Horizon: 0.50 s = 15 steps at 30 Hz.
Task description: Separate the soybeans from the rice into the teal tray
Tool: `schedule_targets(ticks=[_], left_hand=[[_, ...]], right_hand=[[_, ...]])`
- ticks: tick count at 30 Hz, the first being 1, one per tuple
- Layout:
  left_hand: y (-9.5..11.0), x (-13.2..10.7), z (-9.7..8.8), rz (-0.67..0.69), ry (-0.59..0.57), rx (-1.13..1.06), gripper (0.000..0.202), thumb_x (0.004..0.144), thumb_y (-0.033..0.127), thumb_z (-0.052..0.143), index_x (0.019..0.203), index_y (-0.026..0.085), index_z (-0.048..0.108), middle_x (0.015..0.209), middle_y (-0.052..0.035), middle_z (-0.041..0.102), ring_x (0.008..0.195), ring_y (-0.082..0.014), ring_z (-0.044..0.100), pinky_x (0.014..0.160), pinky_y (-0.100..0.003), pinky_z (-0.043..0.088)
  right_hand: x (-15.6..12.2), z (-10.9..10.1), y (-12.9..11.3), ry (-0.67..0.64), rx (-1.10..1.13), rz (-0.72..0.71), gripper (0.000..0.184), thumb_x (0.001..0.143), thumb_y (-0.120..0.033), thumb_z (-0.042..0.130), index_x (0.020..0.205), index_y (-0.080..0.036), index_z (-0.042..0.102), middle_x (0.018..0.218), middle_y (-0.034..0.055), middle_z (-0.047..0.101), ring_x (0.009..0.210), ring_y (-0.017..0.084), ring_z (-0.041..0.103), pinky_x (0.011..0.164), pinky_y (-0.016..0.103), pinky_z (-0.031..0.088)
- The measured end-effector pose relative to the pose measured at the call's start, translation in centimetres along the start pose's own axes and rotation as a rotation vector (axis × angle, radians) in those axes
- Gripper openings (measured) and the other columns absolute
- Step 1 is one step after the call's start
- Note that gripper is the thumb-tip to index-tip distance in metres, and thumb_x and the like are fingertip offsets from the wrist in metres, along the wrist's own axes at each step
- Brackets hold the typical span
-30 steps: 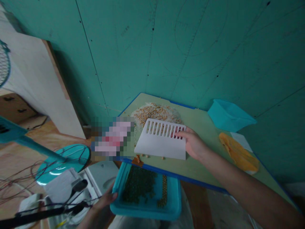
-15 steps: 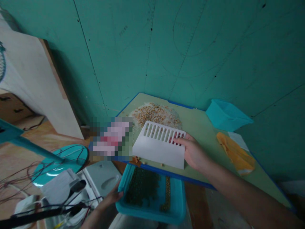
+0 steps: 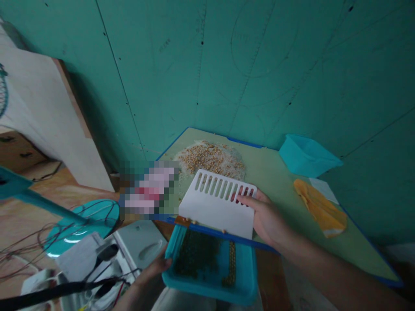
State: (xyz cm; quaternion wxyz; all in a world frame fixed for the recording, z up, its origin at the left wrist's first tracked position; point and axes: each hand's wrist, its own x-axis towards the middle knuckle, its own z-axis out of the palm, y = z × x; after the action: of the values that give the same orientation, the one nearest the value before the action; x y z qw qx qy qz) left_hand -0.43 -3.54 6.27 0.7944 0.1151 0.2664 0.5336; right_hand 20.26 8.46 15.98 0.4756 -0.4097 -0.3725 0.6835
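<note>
My right hand (image 3: 264, 211) grips the right end of a white slotted plastic scraper (image 3: 214, 211), thumb on its face near the slots. The scraper's lower edge is at the table's front edge, with a few yellow beans (image 3: 223, 231) beside it. Below that edge my left hand (image 3: 164, 261) is closed on the left rim of a turquoise tray (image 3: 210, 293). Inside the tray lie a dark green heap of small grains (image 3: 196, 255) and a strip of yellowish beans (image 3: 232, 259). Behind the scraper spreads a pile of yellow beans (image 3: 210, 157) mixed with pale grains.
The pale green table (image 3: 266, 172) has a blue edge and stands against a green wall (image 3: 194, 65). At its right are a turquoise open box (image 3: 308, 155) and an orange cloth (image 3: 319, 207). A pixelated pink item (image 3: 151, 190) lies left. Cables and a turquoise stand base (image 3: 84, 224) occupy the floor.
My right hand has drawn the scraper slightly toward me, to the table's front edge. The tray in my left hand has shifted a little to the right.
</note>
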Motion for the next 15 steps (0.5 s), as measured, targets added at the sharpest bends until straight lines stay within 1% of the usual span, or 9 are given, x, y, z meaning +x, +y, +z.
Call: schedule_targets(ticks=[2,3,6,8,11,15], left_hand=[[-0.2,0.1,-0.2,-0.005,-0.011,-0.016,0.026,0.077,0.019,0.053,0.095,0.028,0.07,0.107,0.0047,0.071,0.124,-0.0239,0.041,0.108,-0.036,0.014],[-0.3,0.2,-0.4,-0.016,-0.019,-0.018,0.027,0.077,0.019,0.052,0.095,0.028,0.069,0.106,0.0046,0.071,0.123,-0.0235,0.041,0.108,-0.036,0.014],[-0.4,0.2,-1.4,-0.025,-0.007,-0.023,0.031,0.081,0.021,0.049,0.107,0.028,0.064,0.11,0.0037,0.069,0.124,-0.0215,0.041,0.108,-0.036,0.015],[-0.3,0.2,-1.7,-0.031,0.012,-0.013,0.032,0.081,0.021,0.049,0.111,0.027,0.062,0.109,0.0021,0.07,0.123,-0.0227,0.042,0.108,-0.038,0.017],[0.0,0.1,-1.4,-0.048,0.033,0.013,0.032,0.079,0.021,0.052,0.109,0.025,0.063,0.106,0.0019,0.071,0.122,-0.0262,0.043,0.107,-0.04,0.02],[0.7,0.0,-0.9,-0.011,0.066,0.003,0.035,0.076,0.022,0.056,0.109,0.03,0.063,0.112,0.0038,0.068,0.121,-0.0275,0.043,0.106,-0.039,0.024]], right_hand=[[-0.1,0.1,0.0,-0.011,0.003,0.005,0.022,0.065,-0.015,0.063,0.086,-0.019,0.056,0.068,-0.0033,0.064,0.062,0.013,0.058,0.067,0.027,0.044],[-0.1,0.2,0.1,-0.019,0.005,0.005,0.022,0.066,-0.014,0.063,0.086,-0.019,0.056,0.068,-0.0031,0.064,0.062,0.013,0.058,0.066,0.027,0.044],[-0.3,0.3,0.1,-0.028,0.009,0.005,0.023,0.067,-0.014,0.062,0.088,-0.019,0.056,0.07,-0.0025,0.064,0.063,0.013,0.058,0.066,0.027,0.044],[-0.5,0.3,0.1,-0.029,0.008,0.008,0.022,0.067,-0.014,0.062,0.088,-0.019,0.055,0.07,-0.0026,0.063,0.063,0.012,0.058,0.065,0.027,0.044],[-0.8,0.2,0.2,-0.02,0.003,0.01,0.021,0.068,-0.015,0.062,0.088,-0.019,0.055,0.069,-0.003,0.063,0.063,0.012,0.058,0.066,0.026,0.044],[-1.4,-0.2,0.3,-0.024,-0.019,0.024,0.019,0.069,-0.017,0.062,0.086,-0.019,0.055,0.072,-0.0014,0.065,0.068,0.013,0.059,0.066,0.026,0.043]])
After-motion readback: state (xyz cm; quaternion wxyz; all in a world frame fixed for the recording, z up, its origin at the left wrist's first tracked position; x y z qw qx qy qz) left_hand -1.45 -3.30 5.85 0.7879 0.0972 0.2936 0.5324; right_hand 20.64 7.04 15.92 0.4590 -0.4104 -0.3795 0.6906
